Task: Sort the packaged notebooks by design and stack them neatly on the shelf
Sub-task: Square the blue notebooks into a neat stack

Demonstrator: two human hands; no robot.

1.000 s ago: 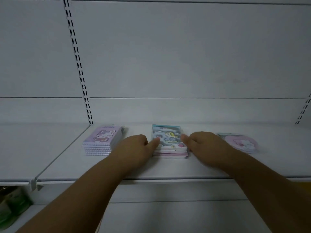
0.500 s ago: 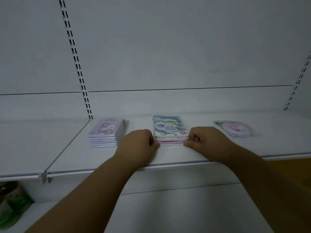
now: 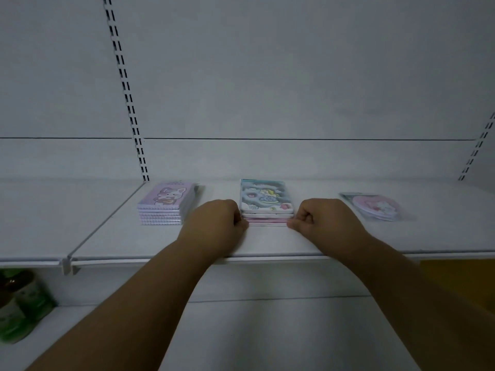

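Observation:
Three groups of packaged notebooks lie on the white shelf [image 3: 267, 245]. A purple cat-design stack [image 3: 166, 204] sits on the left. In the middle is a stack [image 3: 263, 199] with a blue cloud cover on top and pink ones beneath. A round pink-design pile [image 3: 375, 206] lies on the right. My left hand [image 3: 214, 223] is curled against the middle stack's left front corner. My right hand [image 3: 324, 220] is curled against its right front corner. Both thumbs touch the lowest notebooks.
A slotted upright [image 3: 126, 89] runs up the white back panel behind the purple stack, and another upright [image 3: 475, 151] stands at the far right. Green packaged goods [image 3: 18, 311] sit on the lower shelf at the left. A shelf joint [image 3: 68, 263] lies left of the stacks.
Both hands have drawn back from the sides of the middle stack to its front corners, and their fingers have curled into fists. The view has shifted slightly.

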